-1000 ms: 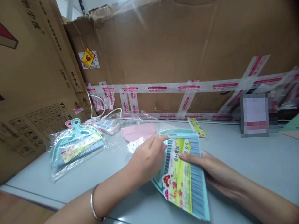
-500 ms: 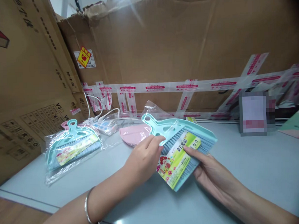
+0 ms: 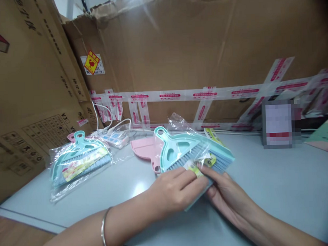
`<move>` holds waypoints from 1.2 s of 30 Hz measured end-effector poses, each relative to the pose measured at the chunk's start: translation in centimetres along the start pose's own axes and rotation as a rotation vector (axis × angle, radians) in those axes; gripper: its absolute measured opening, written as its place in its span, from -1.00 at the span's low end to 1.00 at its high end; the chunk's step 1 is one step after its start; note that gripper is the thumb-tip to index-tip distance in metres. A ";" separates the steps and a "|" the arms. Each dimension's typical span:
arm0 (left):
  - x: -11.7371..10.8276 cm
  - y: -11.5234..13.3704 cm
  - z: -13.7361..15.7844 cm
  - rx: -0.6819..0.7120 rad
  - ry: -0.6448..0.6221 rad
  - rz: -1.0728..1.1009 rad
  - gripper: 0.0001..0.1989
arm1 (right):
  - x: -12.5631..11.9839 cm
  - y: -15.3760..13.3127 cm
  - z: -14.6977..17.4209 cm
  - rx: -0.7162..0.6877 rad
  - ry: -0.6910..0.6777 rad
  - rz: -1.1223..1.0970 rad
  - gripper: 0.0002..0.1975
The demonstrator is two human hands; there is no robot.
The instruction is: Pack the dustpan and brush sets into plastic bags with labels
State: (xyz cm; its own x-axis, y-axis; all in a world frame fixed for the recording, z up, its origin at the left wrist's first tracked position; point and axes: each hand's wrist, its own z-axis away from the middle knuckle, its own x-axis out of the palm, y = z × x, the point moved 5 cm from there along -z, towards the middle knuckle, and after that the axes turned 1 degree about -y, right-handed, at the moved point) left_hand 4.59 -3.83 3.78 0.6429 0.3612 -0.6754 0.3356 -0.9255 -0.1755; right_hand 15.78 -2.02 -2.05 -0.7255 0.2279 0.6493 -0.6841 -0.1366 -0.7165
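A turquoise dustpan with a blue-bristled brush across its face is tilted in front of me. My right hand grips the set at its lower right, thumb on the yellow-green card label. My left hand lies across the front of the set, fingers curled and closed on the clear plastic bag over the label. The bag stretches up past the dustpan's top edge. My left fingers hide much of the label and the lower bristles. A silver bangle circles my left wrist.
At left lies another bagged turquoise dustpan set. A pink dustpan lies behind the held set. A power strip with white cables stands by the cardboard boxes at the back. A blurred-out object is at right.
My left hand has moved down and right from the handle's base onto the label, drawing the plastic across the set. The set has shifted slightly, showing more of the pink dustpan.
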 end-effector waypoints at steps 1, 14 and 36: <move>0.1 0.1 -0.1 0.008 -0.008 -0.001 -0.79 | 0.0 0.0 0.0 0.002 0.003 -0.004 -0.64; -0.6 0.2 -0.4 0.006 0.024 0.001 -0.81 | 0.1 0.9 0.6 0.086 -0.032 0.053 -0.54; 3.9 -1.9 2.9 -1.234 -0.116 1.399 -0.47 | -1.4 -2.3 -0.7 -0.204 0.217 -0.055 -0.58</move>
State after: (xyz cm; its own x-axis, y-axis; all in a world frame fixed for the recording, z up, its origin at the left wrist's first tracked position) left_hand 4.46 -0.94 -0.62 0.8310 -0.5475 0.0986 -0.0474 0.1068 0.9932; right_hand 18.45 -1.39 -1.46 -0.6395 0.4337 0.6348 -0.6771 0.0733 -0.7322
